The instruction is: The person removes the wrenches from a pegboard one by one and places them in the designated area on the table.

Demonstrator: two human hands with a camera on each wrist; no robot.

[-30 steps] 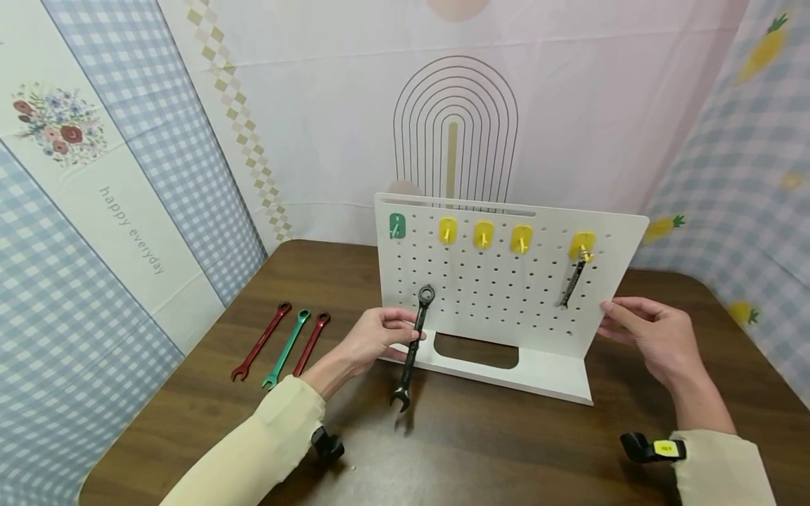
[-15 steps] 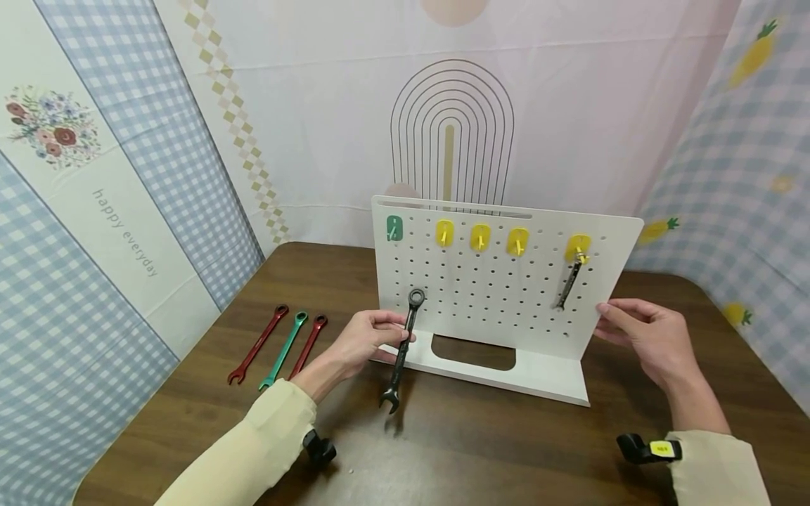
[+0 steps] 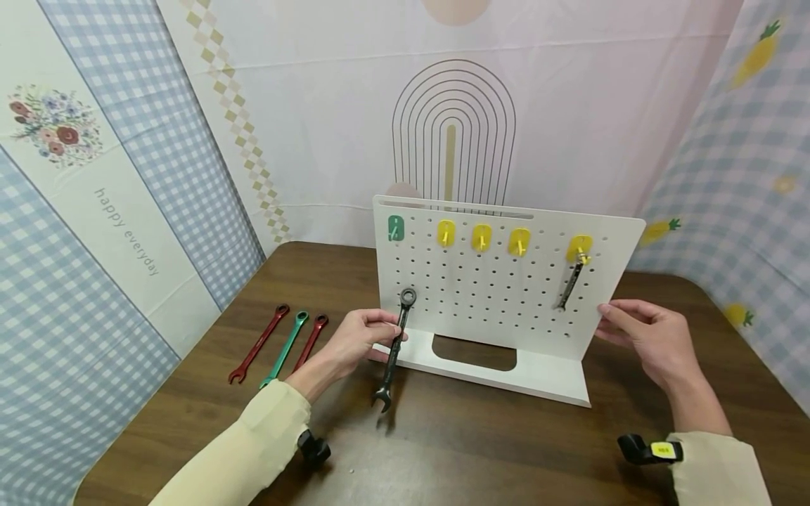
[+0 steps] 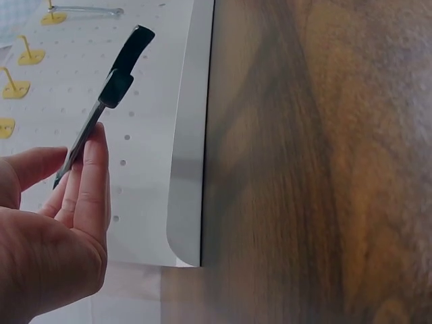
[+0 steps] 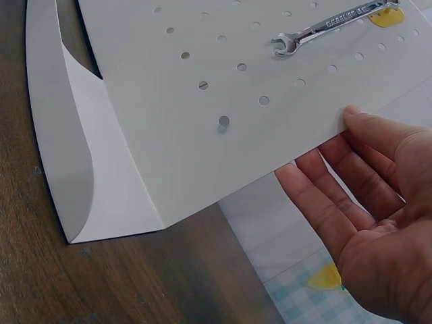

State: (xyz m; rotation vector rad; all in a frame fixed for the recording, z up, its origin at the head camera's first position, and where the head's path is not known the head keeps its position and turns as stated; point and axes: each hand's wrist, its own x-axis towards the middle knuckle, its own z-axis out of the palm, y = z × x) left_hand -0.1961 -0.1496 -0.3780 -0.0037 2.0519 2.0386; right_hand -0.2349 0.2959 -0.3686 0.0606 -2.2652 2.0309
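Observation:
My left hand pinches a black ratcheting combination wrench between thumb and fingers, before the lower left of a white pegboard. The wrench's ring end is up and its open end hangs down above the table. In the left wrist view the wrench stands apart from the board. At the board's right edge my right hand holds on, thumb on the front and fingers behind, as the right wrist view of that hand shows. A small silver wrench hangs from the rightmost yellow hook.
A green hook sits at the board's upper left, with yellow hooks to its right. Left of the board, a red wrench, a green wrench and another red wrench lie on the wooden table.
My left hand has shifted slightly left with the black wrench, away from the middle of the board. The right hand keeps its hold on the edge.

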